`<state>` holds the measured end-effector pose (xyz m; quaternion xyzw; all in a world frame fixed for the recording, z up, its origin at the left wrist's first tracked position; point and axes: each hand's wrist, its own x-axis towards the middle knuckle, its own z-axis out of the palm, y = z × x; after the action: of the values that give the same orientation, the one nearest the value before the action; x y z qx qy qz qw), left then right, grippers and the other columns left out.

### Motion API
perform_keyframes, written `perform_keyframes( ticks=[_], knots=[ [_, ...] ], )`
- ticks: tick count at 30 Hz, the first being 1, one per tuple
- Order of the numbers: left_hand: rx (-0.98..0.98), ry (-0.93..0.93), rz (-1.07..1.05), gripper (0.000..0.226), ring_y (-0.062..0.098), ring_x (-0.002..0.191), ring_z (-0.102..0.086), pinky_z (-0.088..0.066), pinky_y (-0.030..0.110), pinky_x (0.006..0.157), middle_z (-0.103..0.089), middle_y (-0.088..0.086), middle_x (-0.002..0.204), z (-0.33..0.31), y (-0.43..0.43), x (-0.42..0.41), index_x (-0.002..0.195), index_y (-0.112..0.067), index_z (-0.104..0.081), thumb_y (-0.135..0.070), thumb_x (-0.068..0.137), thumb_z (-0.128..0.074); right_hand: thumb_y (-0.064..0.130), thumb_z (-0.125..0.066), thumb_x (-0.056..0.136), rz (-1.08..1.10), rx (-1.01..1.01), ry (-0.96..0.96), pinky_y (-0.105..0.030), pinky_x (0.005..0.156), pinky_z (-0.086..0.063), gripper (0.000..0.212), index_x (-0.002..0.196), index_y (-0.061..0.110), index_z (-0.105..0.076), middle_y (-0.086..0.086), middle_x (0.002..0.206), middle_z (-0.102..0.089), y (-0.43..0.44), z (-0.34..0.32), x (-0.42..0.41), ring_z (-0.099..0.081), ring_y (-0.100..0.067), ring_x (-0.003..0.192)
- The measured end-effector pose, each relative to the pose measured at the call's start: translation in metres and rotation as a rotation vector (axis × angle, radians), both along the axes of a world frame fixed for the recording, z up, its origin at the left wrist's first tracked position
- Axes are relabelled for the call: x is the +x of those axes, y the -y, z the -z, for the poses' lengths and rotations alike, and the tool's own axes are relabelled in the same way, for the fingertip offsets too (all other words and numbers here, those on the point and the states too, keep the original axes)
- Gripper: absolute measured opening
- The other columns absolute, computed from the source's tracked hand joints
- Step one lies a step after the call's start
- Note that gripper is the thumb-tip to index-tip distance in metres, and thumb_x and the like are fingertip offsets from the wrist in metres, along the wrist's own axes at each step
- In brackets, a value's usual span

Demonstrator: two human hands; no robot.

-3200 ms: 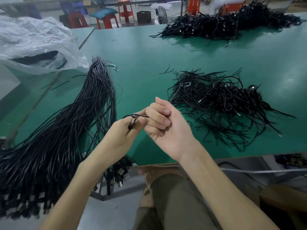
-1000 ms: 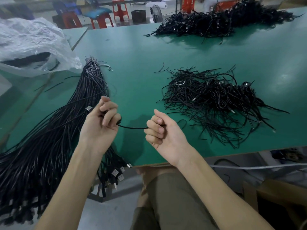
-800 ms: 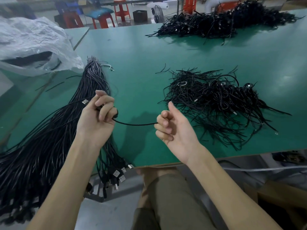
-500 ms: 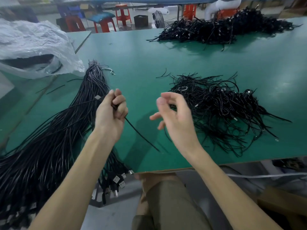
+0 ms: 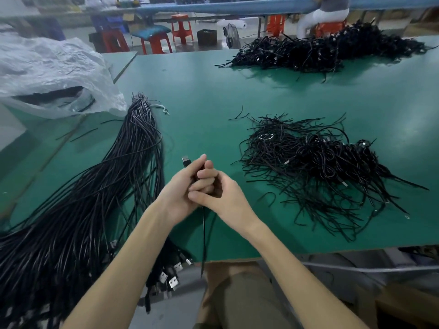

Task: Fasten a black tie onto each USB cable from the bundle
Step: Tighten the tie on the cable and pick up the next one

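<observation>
My left hand (image 5: 177, 188) and my right hand (image 5: 215, 193) are pressed together over the green table (image 5: 202, 96), both gripping one black USB cable (image 5: 203, 236). Its plug sticks out above my left fingers, and the cable's loose end hangs straight down past the table's front edge. A long bundle of black USB cables (image 5: 95, 186) lies to the left, its plugs hanging over the edge. A loose heap of black ties (image 5: 316, 162) lies to the right of my hands. No tie is visible between my fingers.
A second heap of black cables (image 5: 320, 51) lies at the table's far right. A crumpled clear plastic bag (image 5: 47, 74) sits at the far left. Red stools (image 5: 180, 29) stand beyond the table. My knee is below the front edge.
My hands were apart with the cable stretched between them; my right hand let go, opened, then closed in against the left. The cable's free end now hangs down.
</observation>
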<state>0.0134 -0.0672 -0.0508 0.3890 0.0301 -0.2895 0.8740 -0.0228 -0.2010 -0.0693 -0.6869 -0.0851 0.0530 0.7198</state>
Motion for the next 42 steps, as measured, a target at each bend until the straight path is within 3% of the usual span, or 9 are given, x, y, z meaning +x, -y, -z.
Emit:
perform_keyframes(
  ticks=[7,9,14,19,22,25,30,36,42],
  knots=[
    [0.02,0.078,-0.061,0.027,0.011,0.063,-0.052,-0.056,0.028,0.069,-0.055,-0.005,0.081,0.001,0.0,-0.003,0.102,-0.012,-0.071,-0.035,0.103,-0.057,0.023,-0.083,0.085,0.01,-0.056,-0.017,-0.035,0.1,-0.055,0.046,0.125,0.016,-0.062,0.001,0.115,-0.075,0.002,0.001,0.002,-0.07,-0.011,0.11],
    [0.096,0.119,-0.04,0.031,0.014,0.071,-0.061,-0.058,0.032,0.073,-0.061,-0.002,0.085,0.0,0.001,-0.005,0.099,-0.014,-0.074,-0.039,0.103,-0.056,0.024,-0.082,0.086,0.049,-0.082,-0.01,-0.033,0.096,-0.056,0.036,0.117,0.017,-0.065,0.001,0.108,-0.075,0.002,0.001,0.002,-0.071,-0.012,0.104],
    [0.268,0.209,0.036,0.041,0.02,0.071,-0.067,-0.055,0.025,0.061,-0.066,0.006,0.074,-0.003,0.001,-0.01,0.078,-0.018,-0.064,-0.049,0.103,-0.055,0.02,-0.078,0.089,0.087,-0.029,-0.022,-0.025,0.081,-0.055,0.018,0.102,0.02,-0.066,0.008,0.092,-0.074,0.002,0.001,0.002,-0.071,-0.009,0.093],
    [0.331,0.248,0.05,0.045,0.026,0.077,-0.066,-0.057,0.031,0.073,-0.067,0.01,0.074,-0.003,0.002,-0.013,0.073,-0.015,-0.056,-0.048,0.104,-0.055,0.011,-0.076,0.088,0.064,-0.033,0.016,-0.03,0.093,-0.056,0.024,0.096,0.03,-0.064,0.002,0.101,-0.075,0.001,0.0,0.0,-0.071,-0.014,0.104],
    [0.303,0.25,0.053,0.046,0.026,0.077,-0.066,-0.057,0.032,0.075,-0.066,0.009,0.075,-0.004,0.004,-0.014,0.066,-0.019,-0.048,-0.044,0.104,-0.054,0.012,-0.072,0.086,0.099,-0.045,0.037,-0.02,0.08,-0.055,0.022,0.096,0.03,-0.066,0.004,0.094,-0.075,0.002,-0.001,-0.002,-0.071,-0.008,0.093],
    [0.31,0.269,0.102,0.042,0.021,0.076,-0.069,-0.057,0.029,0.072,-0.069,0.008,0.078,-0.008,0.006,-0.016,0.07,-0.02,-0.057,-0.045,0.104,-0.055,0.016,-0.072,0.084,0.136,-0.051,0.042,-0.014,0.072,-0.051,0.021,0.097,0.03,-0.064,0.013,0.079,-0.069,0.004,-0.001,-0.004,-0.066,-0.002,0.078],
    [0.27,0.302,0.098,0.037,0.018,0.078,-0.07,-0.058,0.031,0.081,-0.071,0.008,0.086,-0.011,0.008,-0.017,0.081,-0.016,-0.068,-0.037,0.107,-0.051,0.017,-0.076,0.083,0.223,-0.092,0.088,-0.023,0.077,-0.056,0.022,0.102,0.023,-0.067,0.01,0.083,-0.071,0.003,-0.001,-0.005,-0.066,-0.007,0.08],
    [0.238,0.308,0.106,0.037,0.02,0.079,-0.07,-0.058,0.031,0.082,-0.07,0.009,0.088,-0.012,0.008,-0.018,0.086,-0.011,-0.068,-0.033,0.109,-0.048,0.016,-0.074,0.084,0.256,-0.088,0.128,-0.017,0.075,-0.052,0.019,0.101,0.022,-0.068,0.003,0.086,-0.072,0.003,-0.003,-0.01,-0.067,-0.011,0.082],
    [0.216,0.323,0.126,0.037,0.021,0.085,-0.071,-0.059,0.031,0.084,-0.073,0.01,0.09,-0.012,0.006,-0.019,0.091,-0.01,-0.071,-0.034,0.108,-0.048,0.017,-0.072,0.084,0.271,-0.076,0.125,-0.029,0.081,-0.058,0.02,0.102,0.024,-0.069,0.009,0.088,-0.072,0.004,-0.007,-0.013,-0.067,-0.007,0.084]
  ],
)
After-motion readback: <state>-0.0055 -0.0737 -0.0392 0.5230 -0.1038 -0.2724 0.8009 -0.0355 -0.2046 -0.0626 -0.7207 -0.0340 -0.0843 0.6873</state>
